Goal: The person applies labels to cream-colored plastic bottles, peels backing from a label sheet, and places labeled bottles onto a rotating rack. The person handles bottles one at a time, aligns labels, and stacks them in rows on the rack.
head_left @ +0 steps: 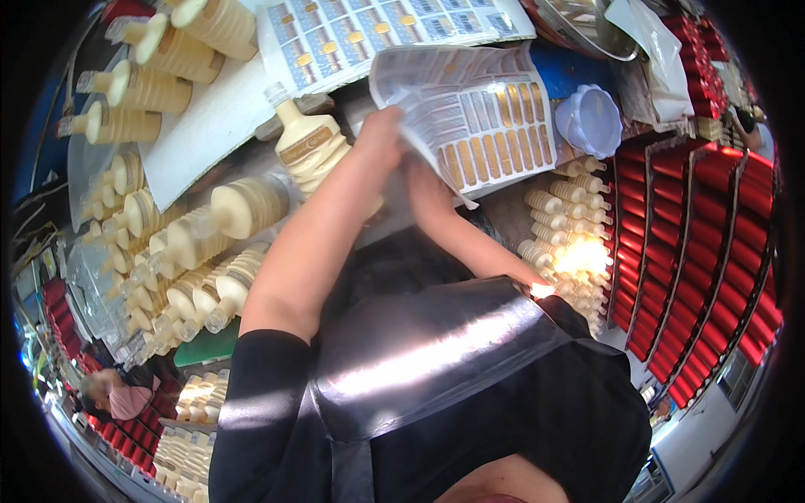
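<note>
My left hand [381,137] is closed on the left edge of a sheet of labels [490,159], which is lifted and curled on that side. Rows of gold and silvery stickers cover the sheet. My right hand [428,191] is at its lower left edge, just below the left hand; the fingers are hidden behind the sheet and blurred. Beside my left forearm lies a cream, ribbed bottle [309,144] with a gold label and a clear neck. My forearm covers its lower part.
More printed sheets [335,42] lie at the back. A pale blue scalloped bowl [589,121] stands right of the sheet. Many cream bottles [180,239] crowd the left, others [558,214] the right. Racks of red bottles [688,251] rise at far right. A person [126,394] is at far left.
</note>
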Demonstrator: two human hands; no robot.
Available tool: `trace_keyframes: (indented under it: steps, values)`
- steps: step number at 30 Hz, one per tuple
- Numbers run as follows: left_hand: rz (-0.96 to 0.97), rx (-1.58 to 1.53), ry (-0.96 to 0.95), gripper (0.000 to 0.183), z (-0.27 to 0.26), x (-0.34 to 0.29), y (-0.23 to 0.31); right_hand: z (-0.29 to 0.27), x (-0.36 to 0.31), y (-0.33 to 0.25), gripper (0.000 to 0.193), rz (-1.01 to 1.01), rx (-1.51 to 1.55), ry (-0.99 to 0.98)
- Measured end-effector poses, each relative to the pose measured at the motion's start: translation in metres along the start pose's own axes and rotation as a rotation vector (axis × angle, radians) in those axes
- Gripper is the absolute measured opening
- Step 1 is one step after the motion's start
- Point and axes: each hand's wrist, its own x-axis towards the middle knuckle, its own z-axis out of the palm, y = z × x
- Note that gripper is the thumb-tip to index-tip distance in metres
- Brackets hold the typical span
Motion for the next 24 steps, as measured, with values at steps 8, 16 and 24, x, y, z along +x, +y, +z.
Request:
trace_keyframes:
  steps: [8, 16, 24]
  values:
    - [0.056, 0.059, -0.049, 0.040, 0.012, -0.019, -0.004, 0.001, 0.017, -0.008, 0.041, 0.094, -0.057, 0.010]
    - [0.245, 0.018, -0.288, 0.041, 0.002, -0.032, -0.023, 0.011, 0.019, 0.002, 0.042, -0.245, -0.460, -0.184]
    - [0.460, 0.384, -0.057, 0.053, -0.016, -0.076, -0.068, -0.026, -0.033, -0.006, 0.039, -0.351, -0.162, -0.276]
